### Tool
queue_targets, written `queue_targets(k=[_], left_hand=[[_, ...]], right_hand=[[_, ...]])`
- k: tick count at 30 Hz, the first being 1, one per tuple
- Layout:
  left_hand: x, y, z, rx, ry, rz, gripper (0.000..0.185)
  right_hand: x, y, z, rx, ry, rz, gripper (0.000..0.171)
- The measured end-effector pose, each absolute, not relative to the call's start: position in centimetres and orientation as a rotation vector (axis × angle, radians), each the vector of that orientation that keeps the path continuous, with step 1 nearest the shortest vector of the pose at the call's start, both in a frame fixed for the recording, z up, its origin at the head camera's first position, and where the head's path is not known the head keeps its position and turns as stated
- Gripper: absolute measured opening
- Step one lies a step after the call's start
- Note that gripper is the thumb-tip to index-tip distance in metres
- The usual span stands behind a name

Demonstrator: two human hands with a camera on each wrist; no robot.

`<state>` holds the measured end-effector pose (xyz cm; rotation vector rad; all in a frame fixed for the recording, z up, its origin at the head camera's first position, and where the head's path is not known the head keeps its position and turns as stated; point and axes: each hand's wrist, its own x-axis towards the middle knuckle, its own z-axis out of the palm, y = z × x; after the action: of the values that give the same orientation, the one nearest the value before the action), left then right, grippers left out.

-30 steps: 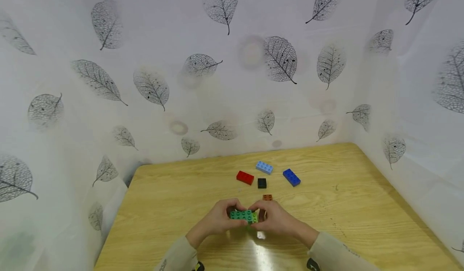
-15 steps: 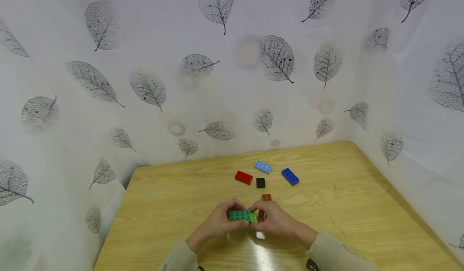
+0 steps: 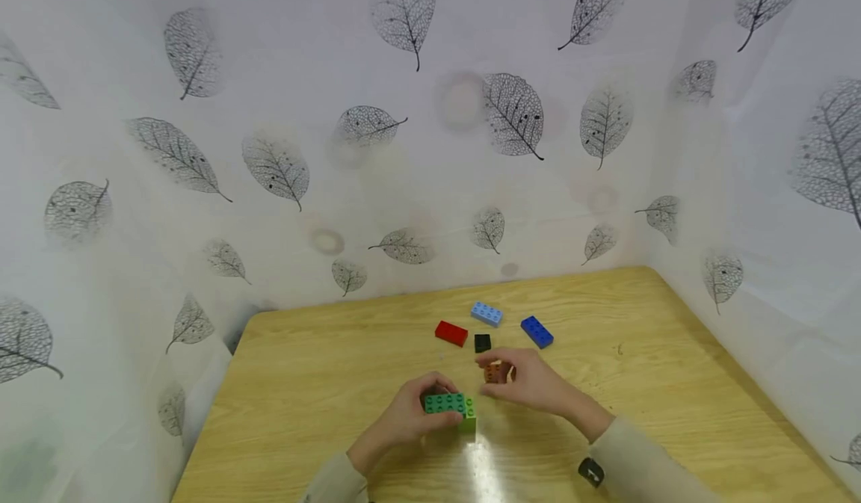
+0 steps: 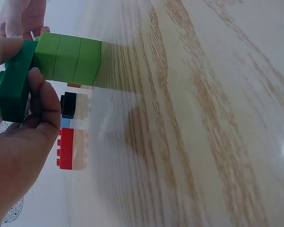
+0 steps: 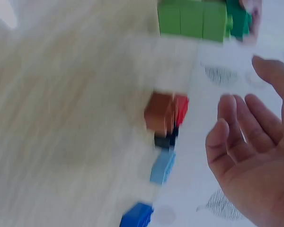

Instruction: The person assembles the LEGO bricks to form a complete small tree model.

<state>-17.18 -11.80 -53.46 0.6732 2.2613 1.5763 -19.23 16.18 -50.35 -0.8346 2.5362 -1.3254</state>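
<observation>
left hand (image 3: pixel 409 412) is pinching dark green brick (image 3: pixel 444 403), likely steadying it on lime stack (image 4: pixel 66 57); right hand (image 3: pixel 530 380) is hovering empty, fingers parted, near brown brick (image 5: pixel 158 113) at stack's one o'clock.

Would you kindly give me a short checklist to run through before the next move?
1. Left hand grips the green brick: ok.
2. Lime stack stands upright: ok.
3. Green brick pressed fully down onto the lime stack: cannot tell; fingers partly hide the joint.
4. Right hand free of any brick: ok.
5. Right hand in contact with the brown brick: not ok; a gap shows in the right wrist view.
</observation>
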Motion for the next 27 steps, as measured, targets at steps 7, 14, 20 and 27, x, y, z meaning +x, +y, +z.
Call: queue_targets(k=[7, 14, 20, 27], left_hand=[[-17.0, -11.8, -53.2, 0.662, 2.254, 1.580, 0.028], [-16.9, -11.8, -53.5, 0.669, 2.254, 1.596, 0.028], [-16.9, -11.8, -53.7, 0.663, 2.259, 1.591, 0.028], [-16.8, -11.8, -53.7, 0.630, 2.247, 1.576, 0.028]], right_hand=[[-21.2, 19.0, -50.4, -0.611, 2.807, -1.333, 0.043], [-23.0, 20.9, -51.4, -0.373, 2.979, -1.294, 0.053], [-24.0, 22.4, -52.6, -0.241, 3.012, -1.255, 0.058], [-24.5, 23.4, -53.9, -0.195, 2.991, -1.264, 0.058]])
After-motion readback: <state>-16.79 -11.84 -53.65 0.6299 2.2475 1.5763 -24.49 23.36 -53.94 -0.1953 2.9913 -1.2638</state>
